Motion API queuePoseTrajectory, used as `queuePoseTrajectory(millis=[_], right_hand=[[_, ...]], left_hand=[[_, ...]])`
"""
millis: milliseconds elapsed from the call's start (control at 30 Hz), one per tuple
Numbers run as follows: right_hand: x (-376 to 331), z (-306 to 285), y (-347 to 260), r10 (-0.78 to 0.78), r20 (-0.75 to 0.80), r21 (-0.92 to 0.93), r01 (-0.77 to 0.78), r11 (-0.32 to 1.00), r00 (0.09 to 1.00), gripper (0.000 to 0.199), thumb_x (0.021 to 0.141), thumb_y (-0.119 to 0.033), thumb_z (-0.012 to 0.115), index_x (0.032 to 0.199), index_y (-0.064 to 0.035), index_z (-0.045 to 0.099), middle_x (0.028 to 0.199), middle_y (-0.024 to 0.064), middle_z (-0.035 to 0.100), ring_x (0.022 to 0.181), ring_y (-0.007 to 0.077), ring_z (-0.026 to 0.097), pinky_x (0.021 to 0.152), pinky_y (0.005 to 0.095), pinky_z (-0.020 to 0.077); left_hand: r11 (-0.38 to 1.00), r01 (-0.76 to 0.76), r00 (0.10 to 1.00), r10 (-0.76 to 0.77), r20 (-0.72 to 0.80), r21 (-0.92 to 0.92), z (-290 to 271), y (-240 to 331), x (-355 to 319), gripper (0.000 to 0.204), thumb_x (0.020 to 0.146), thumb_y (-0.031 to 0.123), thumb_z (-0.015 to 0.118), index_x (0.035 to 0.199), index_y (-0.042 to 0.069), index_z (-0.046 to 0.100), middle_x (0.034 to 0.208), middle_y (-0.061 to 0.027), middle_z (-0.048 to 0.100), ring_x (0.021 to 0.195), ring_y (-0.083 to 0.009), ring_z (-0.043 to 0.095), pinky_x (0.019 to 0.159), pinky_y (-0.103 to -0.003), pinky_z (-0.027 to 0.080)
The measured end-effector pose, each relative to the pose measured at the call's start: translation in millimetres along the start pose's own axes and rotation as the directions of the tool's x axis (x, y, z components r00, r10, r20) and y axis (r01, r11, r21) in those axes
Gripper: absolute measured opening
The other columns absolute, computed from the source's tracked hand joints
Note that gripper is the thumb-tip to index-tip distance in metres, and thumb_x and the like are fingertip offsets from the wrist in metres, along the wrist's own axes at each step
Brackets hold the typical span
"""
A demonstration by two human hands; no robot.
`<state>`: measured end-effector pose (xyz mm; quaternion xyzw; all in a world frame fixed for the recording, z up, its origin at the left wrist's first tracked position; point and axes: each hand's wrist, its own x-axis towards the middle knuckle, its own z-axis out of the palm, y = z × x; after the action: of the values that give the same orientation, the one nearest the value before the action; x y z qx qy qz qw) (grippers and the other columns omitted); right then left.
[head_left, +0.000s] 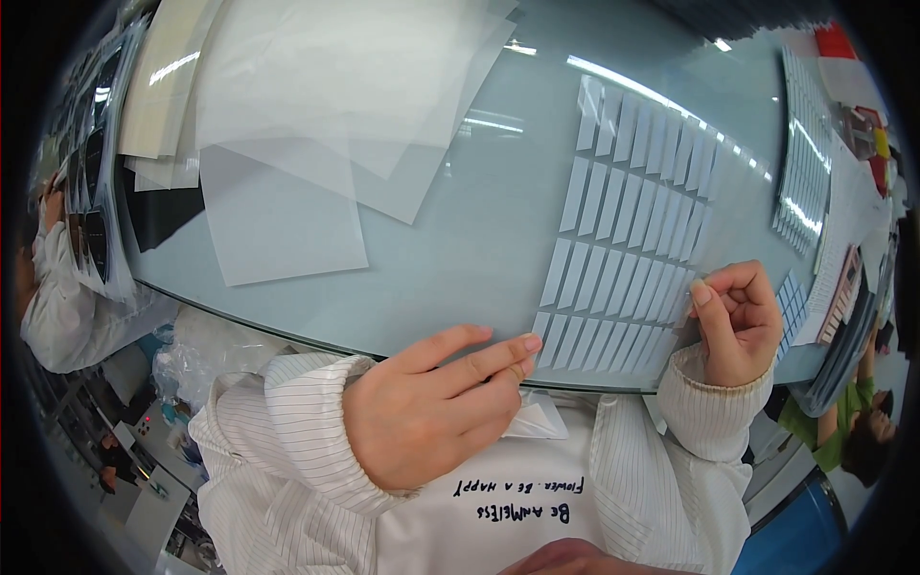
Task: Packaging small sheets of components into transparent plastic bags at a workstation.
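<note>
Nearest, the left hand (431, 407) lies flat, fingers extended together, fingertips pressing the lower left corner of a clear sheet of white rectangular labels (628, 240) on the glass table (460, 259). The right hand (736, 321) is curled — thumb and forefinger pinch the sheet's right edge, or perhaps a single label there. Farther back lies a loose pile of translucent sheets (316, 105) — well apart.

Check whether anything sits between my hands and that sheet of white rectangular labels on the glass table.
Nothing visible does. The left hand already presses its fingertips on the near corner of the label sheet, and the right hand pinches its right edge. The loose translucent sheets lie apart, farther back and to the left on the glass table.
</note>
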<state>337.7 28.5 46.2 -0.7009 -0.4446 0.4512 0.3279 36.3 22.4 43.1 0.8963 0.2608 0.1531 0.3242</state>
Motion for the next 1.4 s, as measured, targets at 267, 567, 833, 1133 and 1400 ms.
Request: queuePoseTrajectory(millis=[267, 567, 833, 1133, 1400], right_hand=[[-0.6, 0.1, 0.0, 0.012, -0.001, 0.003, -0.012, 1.000, 1.000, 0.012, 0.090, 0.000, 0.069, 0.092, -0.0009, 0.058, 0.077, 0.0012, 0.063, 0.064, 0.0027, 0.056, 0.062, 0.0153, 0.0409], [0.6, 0.2, 2.4, -0.036, -0.015, -0.002, 0.036, 0.999, 0.999, 0.012, 0.089, 0.002, 0.070, 0.094, 0.0002, 0.059, 0.077, 0.0008, 0.063, 0.064, 0.0018, 0.056, 0.061, 0.0149, 0.0406], [4.2, -1.3, 6.2, -0.041, 0.034, 0.029, 0.041, 0.999, 0.999, 0.011, 0.091, 0.001, 0.069, 0.095, -0.0007, 0.059, 0.082, -0.0002, 0.063, 0.069, 0.0030, 0.056, 0.067, 0.0162, 0.0437], [4.4, 0.4, 8.6, -0.093, 0.014, 0.026, 0.092, 0.995, 0.996, 0.010, 0.089, 0.000, 0.069, 0.093, 0.0027, 0.061, 0.077, 0.0000, 0.062, 0.058, -0.0007, 0.048, 0.056, 0.0151, 0.0389], [3.7, 5.2, 4.8, -0.129, 0.010, -0.031, 0.129, 0.991, 0.992, 0.008, 0.088, 0.001, 0.070, 0.092, 0.0021, 0.063, 0.074, -0.0010, 0.063, 0.058, -0.0005, 0.050, 0.056, 0.0150, 0.0386]], left_hand=[[1.000, 0.006, 1.000, -0.006, -0.007, 0.000, 1.9, -0.4, -0.9, 0.016, 0.080, 0.007, 0.065, 0.094, 0.001, 0.070, 0.111, -0.0122, 0.070, 0.121, -0.0268, 0.064, 0.100, -0.042, 0.048], [0.997, -0.055, 0.998, 0.057, -0.033, 0.062, 1.8, -1.6, 1.5, 0.017, 0.079, 0.007, 0.064, 0.093, 0.002, 0.069, 0.110, -0.0121, 0.070, 0.120, -0.0284, 0.065, 0.096, -0.041, 0.049], [0.974, -0.171, 0.983, 0.179, -0.041, 0.149, -28.2, 13.6, 2.8, 0.028, 0.073, 0.010, 0.067, 0.100, 0.006, 0.073, 0.098, -0.0108, 0.070, 0.088, -0.0240, 0.068, 0.072, -0.033, 0.049], [0.813, -0.334, 0.920, 0.390, -0.022, 0.477, 2.3, -8.8, 26.9, 0.034, 0.073, 0.013, 0.073, 0.107, 0.010, 0.071, 0.094, -0.0066, 0.069, 0.081, -0.0194, 0.064, 0.069, -0.029, 0.047], [0.826, -0.208, 0.940, 0.317, -0.127, 0.524, -35.9, -72.6, 114.5, 0.038, 0.070, 0.004, 0.068, 0.108, 0.005, 0.073, 0.090, -0.0088, 0.066, 0.076, -0.0229, 0.059, 0.062, -0.033, 0.046]])
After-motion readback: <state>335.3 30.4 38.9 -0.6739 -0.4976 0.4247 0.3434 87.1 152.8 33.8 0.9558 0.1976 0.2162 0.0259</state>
